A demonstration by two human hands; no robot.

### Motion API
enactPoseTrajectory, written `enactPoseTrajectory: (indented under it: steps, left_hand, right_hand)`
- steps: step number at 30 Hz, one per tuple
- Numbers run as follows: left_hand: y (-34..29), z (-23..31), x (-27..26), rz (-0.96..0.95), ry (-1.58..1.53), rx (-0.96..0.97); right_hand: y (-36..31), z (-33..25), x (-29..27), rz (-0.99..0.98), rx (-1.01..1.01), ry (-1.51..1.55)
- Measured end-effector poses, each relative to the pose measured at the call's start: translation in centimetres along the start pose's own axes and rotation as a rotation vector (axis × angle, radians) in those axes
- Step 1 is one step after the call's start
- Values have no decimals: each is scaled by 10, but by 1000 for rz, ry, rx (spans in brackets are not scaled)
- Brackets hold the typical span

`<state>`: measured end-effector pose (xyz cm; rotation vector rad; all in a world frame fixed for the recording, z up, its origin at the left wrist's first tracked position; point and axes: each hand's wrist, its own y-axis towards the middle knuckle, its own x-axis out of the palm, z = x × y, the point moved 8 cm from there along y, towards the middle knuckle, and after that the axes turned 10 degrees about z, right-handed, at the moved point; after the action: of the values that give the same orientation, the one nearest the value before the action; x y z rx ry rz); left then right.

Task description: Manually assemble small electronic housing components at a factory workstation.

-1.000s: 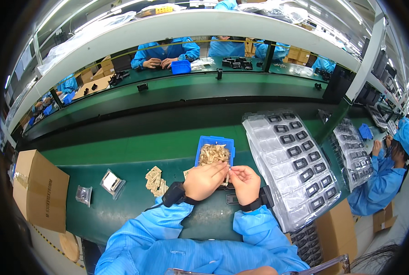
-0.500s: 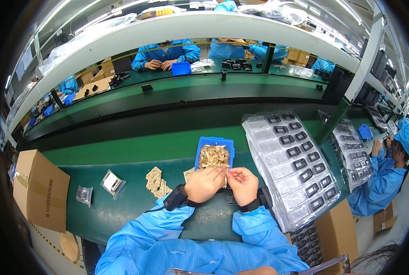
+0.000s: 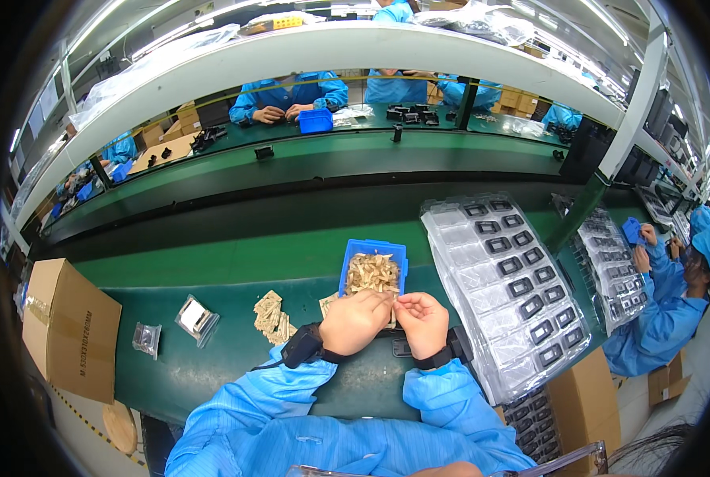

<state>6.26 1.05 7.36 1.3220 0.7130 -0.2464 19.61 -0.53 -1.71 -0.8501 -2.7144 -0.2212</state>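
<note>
My left hand (image 3: 358,321) and my right hand (image 3: 422,321) meet at the near edge of a blue plastic bin (image 3: 405,262). The fingertips of both are pinched close together, and whatever they grip is too small and covered to make out. Inside the bin lies a heap of small tan, curled pieces (image 3: 371,273). A stack of flat beige strips (image 3: 272,318) rests left of my left hand, and another small beige bundle (image 3: 328,303) shows partly behind it. Beside my right wrist a dark flat part (image 3: 401,347) lies on the green table, partly hidden.
Clear plastic trays (image 3: 506,278) with black frames cover the right side. Two small bagged parts (image 3: 146,339) (image 3: 197,318) and a cardboard box (image 3: 70,330) stand left. A green conveyor belt (image 3: 291,246) runs beyond, under a white shelf beam (image 3: 355,56). A co-worker (image 3: 665,302) sits right.
Both my hands stay pinched in nearly the same place. Small black parts on the far belt have shifted right. The co-worker at right has raised a hand to a blue bin.
</note>
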Motion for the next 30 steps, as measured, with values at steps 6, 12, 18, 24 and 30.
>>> enactPoseTrajectory:
  steps: [6,12,18,24,30]
  left_hand:
    - [1,2,0,-19,47,-14]
    - [-1,-2,0,-20,18,-74]
    - [-10,-68,-3,136,41,-483]
    - [-11,-72,6,87,-34,-418]
    - [-10,-69,3,5,-15,-431]
  right_hand:
    - [0,2,1,1,-8,-16]
    - [-1,3,2,-28,4,-11]
    - [4,-1,-7,48,-45,2]
    - [8,-7,-12,108,25,1]
    - [8,-7,-11,108,24,55]
